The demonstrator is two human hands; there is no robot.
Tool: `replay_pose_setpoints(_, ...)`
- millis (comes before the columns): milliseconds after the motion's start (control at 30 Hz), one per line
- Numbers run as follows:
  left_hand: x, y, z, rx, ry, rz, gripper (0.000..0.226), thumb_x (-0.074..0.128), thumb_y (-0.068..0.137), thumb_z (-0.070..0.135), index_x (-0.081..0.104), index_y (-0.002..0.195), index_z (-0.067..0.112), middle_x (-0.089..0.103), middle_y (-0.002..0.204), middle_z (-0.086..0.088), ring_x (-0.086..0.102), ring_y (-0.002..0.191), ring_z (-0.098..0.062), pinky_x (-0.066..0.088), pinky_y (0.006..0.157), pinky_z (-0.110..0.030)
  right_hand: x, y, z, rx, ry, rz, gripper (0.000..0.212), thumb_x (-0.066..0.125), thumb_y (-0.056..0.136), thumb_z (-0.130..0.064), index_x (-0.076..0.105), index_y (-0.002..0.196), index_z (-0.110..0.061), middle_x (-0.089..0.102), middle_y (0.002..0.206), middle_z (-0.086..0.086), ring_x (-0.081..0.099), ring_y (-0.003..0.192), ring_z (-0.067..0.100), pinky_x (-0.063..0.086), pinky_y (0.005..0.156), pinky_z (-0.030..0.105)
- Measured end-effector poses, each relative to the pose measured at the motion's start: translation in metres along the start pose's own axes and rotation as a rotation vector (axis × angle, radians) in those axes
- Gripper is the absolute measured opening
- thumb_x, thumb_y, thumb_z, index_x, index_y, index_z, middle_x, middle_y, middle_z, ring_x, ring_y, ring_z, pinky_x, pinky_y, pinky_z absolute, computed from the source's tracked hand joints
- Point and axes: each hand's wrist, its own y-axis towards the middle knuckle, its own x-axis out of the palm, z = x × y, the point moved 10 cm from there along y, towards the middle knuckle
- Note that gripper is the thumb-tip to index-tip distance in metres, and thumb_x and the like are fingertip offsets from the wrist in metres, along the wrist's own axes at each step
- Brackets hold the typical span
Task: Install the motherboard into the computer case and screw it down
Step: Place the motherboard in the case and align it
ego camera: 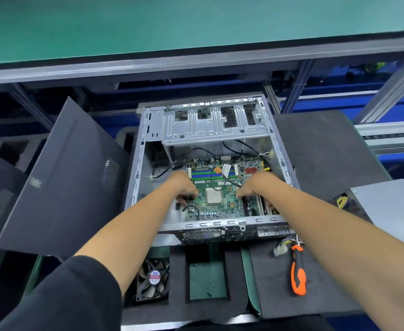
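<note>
A green motherboard with a square silver processor in its middle lies inside the open grey computer case. My left hand grips the board's left edge with curled fingers. My right hand holds the board's right side, fingertips down on it near the black slots. Both forearms reach in over the case's front rim. Black cables cross the board's far part.
A dark side panel leans against the left of the case. An orange and black screwdriver lies on foam at the right, beside a white cable plug. A black fan sits in a foam cutout. A grey power supply stands far right.
</note>
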Motion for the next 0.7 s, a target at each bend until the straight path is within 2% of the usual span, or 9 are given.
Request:
replay_pose_setpoints(100, -0.007, -0.002, 0.006, 0.033, 0.135, 0.031, 0.025, 0.074, 0.079, 0.013, 0.051, 0.076, 0.005, 0.064, 0.064, -0.01, 0.066, 0.051, -0.019, 0.059, 0.059, -0.032, -0.016, -0.001, -0.008, -0.059, -0.162, 0.114, 0.073, 0.05, 0.088, -0.06, 0.042, 0.14, -0.009, 0.053, 0.132, 0.009, 0.059, 0.109, 0.028, 0.05, 0.089, 0.041)
replay_pose_setpoints(133, -0.013, -0.003, 0.011, 0.074, 0.224, 0.08, 0.028, 0.076, 0.078, 0.016, 0.05, 0.074, 0.007, 0.062, 0.064, -0.007, 0.064, 0.049, -0.017, 0.058, 0.055, -0.03, -0.021, -0.002, -0.013, -0.095, -0.169, 0.148, 0.07, 0.052, 0.089, -0.058, 0.045, 0.136, -0.007, 0.058, 0.125, 0.009, 0.061, 0.104, 0.027, 0.051, 0.081, 0.039)
replay_pose_setpoints(200, -0.023, -0.006, 0.025, 0.183, 0.37, 0.176, 0.029, 0.073, 0.079, 0.022, 0.048, 0.071, 0.01, 0.059, 0.066, -0.004, 0.061, 0.052, -0.017, 0.056, 0.056, -0.03, -0.023, 0.0, -0.021, -0.179, -0.031, 0.103, 0.057, 0.059, 0.09, -0.045, 0.052, 0.123, 0.001, 0.068, 0.093, 0.01, 0.069, 0.071, 0.024, 0.054, 0.058, 0.034)
replay_pose_setpoints(233, -0.025, -0.008, 0.032, 0.239, 0.405, 0.201, 0.026, 0.069, 0.081, 0.023, 0.05, 0.07, 0.009, 0.058, 0.067, -0.005, 0.061, 0.057, -0.02, 0.054, 0.058, -0.032, -0.02, 0.0, -0.024, -0.218, 0.062, 0.043, 0.047, 0.064, 0.09, -0.035, 0.056, 0.111, 0.005, 0.069, 0.079, 0.013, 0.067, 0.056, 0.023, 0.056, 0.052, 0.033)
replay_pose_setpoints(300, -0.023, -0.012, 0.048, 0.372, 0.414, 0.212, 0.021, 0.064, 0.084, 0.024, 0.054, 0.074, 0.008, 0.06, 0.072, -0.007, 0.056, 0.066, -0.023, 0.048, 0.06, -0.033, -0.021, -0.005, -0.032, -0.343, 0.107, 0.0, 0.03, 0.071, 0.086, -0.025, 0.061, 0.089, 0.003, 0.069, 0.069, 0.013, 0.065, 0.048, 0.021, 0.058, 0.054, 0.032)
replay_pose_setpoints(367, -0.016, -0.021, 0.063, 0.52, 0.358, 0.167, 0.018, 0.064, 0.086, 0.026, 0.054, 0.078, 0.013, 0.059, 0.075, -0.001, 0.054, 0.069, -0.019, 0.041, 0.058, -0.029, -0.029, -0.013, -0.044, -0.513, 0.039, 0.072, 0.023, 0.073, 0.083, -0.025, 0.063, 0.079, -0.005, 0.067, 0.066, 0.003, 0.062, 0.052, 0.015, 0.055, 0.061, 0.03)
replay_pose_setpoints(467, -0.006, -0.035, 0.077, 0.669, 0.306, 0.067, 0.018, 0.069, 0.084, 0.03, 0.055, 0.083, 0.018, 0.057, 0.076, 0.008, 0.052, 0.069, -0.01, 0.043, 0.061, -0.027, -0.027, -0.029, -0.062, -0.702, -0.03, 0.097, 0.019, 0.075, 0.081, -0.03, 0.066, 0.081, -0.012, 0.062, 0.072, -0.007, 0.056, 0.063, 0.009, 0.043, 0.063, 0.024)
replay_pose_setpoints(600, 0.018, -0.044, 0.078, 0.738, 0.331, -0.101, 0.023, 0.076, 0.077, 0.035, 0.057, 0.081, 0.023, 0.056, 0.071, 0.012, 0.049, 0.063, -0.002, 0.038, 0.056, -0.018, -0.007, -0.042, -0.077, -0.814, -0.138, -0.009, 0.015, 0.078, 0.077, -0.027, 0.066, 0.081, -0.019, 0.058, 0.068, -0.015, 0.051, 0.061, 0.0, 0.036, 0.054, 0.018)
replay_pose_setpoints(700, 0.042, -0.055, 0.081, 0.82, 0.418, -0.23, 0.028, 0.079, 0.072, 0.042, 0.061, 0.084, 0.024, 0.058, 0.073, 0.012, 0.051, 0.065, -0.003, 0.037, 0.055, -0.015, 0.012, -0.044, -0.081, -0.853, -0.281, -0.112, 0.018, 0.079, 0.077, -0.024, 0.068, 0.089, -0.018, 0.056, 0.072, -0.015, 0.05, 0.066, 0.005, 0.039, 0.058, 0.02)
